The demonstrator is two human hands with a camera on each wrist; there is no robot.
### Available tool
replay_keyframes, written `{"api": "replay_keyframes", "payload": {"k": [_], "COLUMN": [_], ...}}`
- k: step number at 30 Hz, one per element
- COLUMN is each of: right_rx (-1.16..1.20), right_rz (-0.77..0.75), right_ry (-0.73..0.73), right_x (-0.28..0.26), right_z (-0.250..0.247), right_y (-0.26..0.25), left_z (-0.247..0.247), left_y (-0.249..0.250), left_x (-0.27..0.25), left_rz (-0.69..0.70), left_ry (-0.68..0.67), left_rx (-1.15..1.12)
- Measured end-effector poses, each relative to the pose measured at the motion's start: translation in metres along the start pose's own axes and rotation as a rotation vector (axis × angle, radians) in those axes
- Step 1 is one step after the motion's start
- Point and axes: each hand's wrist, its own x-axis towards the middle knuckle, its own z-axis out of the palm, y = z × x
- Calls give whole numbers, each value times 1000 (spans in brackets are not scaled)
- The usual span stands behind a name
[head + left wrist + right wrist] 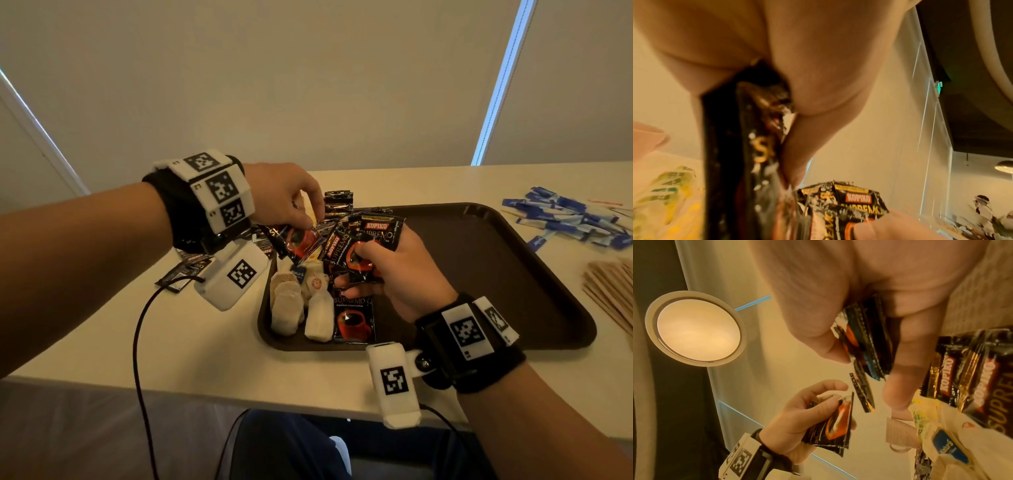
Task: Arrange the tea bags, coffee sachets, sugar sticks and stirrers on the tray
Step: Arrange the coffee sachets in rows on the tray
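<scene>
Head view shows the left hand [284,198] pinching a black Kopiko coffee sachet [299,242] above the left end of the brown tray [513,260], while the right hand [397,270] grips a fan of Kopiko sachets [368,246] over the tea bags [291,305] lying in the tray; blue sugar sticks [568,219] and wooden stirrers [613,287] lie on the surface [212,346] right of the tray. Left wrist view shows fingers [797,151] pressed on the sachet [748,146]. Right wrist view shows thumb and fingers [898,386] clamping the stack of sachets [869,340].
</scene>
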Motion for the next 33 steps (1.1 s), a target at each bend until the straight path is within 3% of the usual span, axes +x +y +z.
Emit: {"api": "replay_keyframes", "payload": {"k": [7,13,19,23,29,33], "right_rx": [130,321,284,259,273,275], "right_rz": [46,76,29,-22,27,12], "right_ry": [-3,-96,-106,-86,-84,-69], "right_x": [1,-3,-6,-4,-4,-5], "right_z": [4,8,9,10,11,8], "right_y": [-1,-6,-6,-2,0,-1], "left_z": [-5,12,19,20,29,33], "left_y": [7,9,8,11,21,23], "left_x": [-7,0,6,7,7,7], "left_rz": [83,131,213,194,164,129], "left_ry": [43,131,243,244,339,366], "left_rx": [-277,-327,-395,-471,-591,-789]}}
